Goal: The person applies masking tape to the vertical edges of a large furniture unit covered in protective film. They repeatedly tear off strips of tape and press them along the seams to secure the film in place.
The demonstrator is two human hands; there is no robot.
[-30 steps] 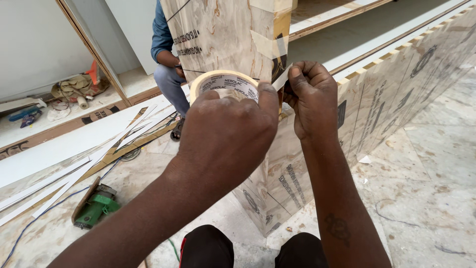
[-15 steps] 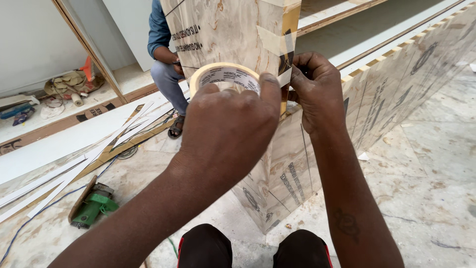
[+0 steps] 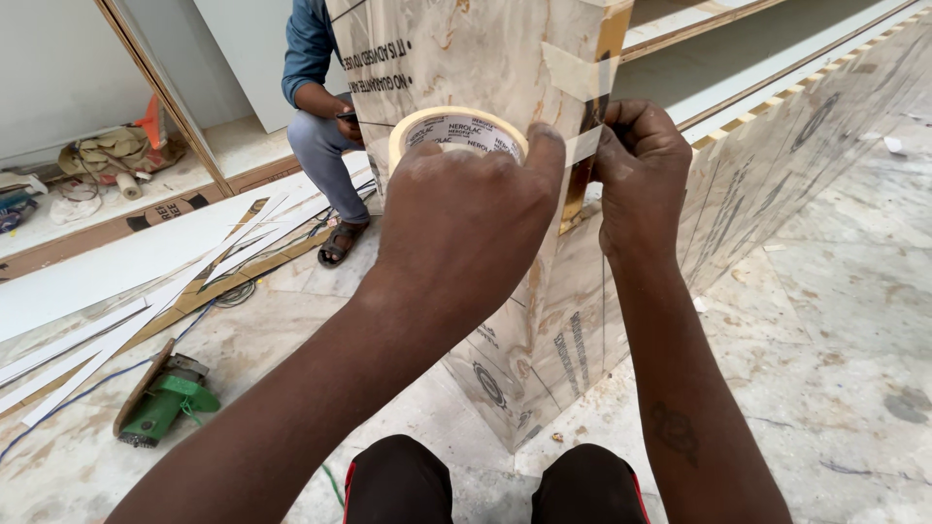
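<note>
My left hand (image 3: 466, 218) grips a roll of beige masking tape (image 3: 456, 131), held up against a tall laminate-covered plywood panel (image 3: 485, 58). A short strip of tape runs from the roll to the panel's upright corner edge (image 3: 592, 97). My right hand (image 3: 646, 175) pinches that strip's free end at the corner. Another piece of tape (image 3: 573, 70) is stuck across the corner just above. A long low panel (image 3: 796, 146) joins the tall one at this corner and runs off to the right.
A crouching person (image 3: 320, 107) in a blue shirt and jeans holds the tall panel from behind. White laminate strips (image 3: 146, 311) and a green power tool (image 3: 160, 403) lie on the marble floor at left. My knees (image 3: 485, 485) show at the bottom.
Both hands have shifted slightly right and lower on the panel corner. The tape strip between roll and corner is now shorter and pressed closer to the edge.
</note>
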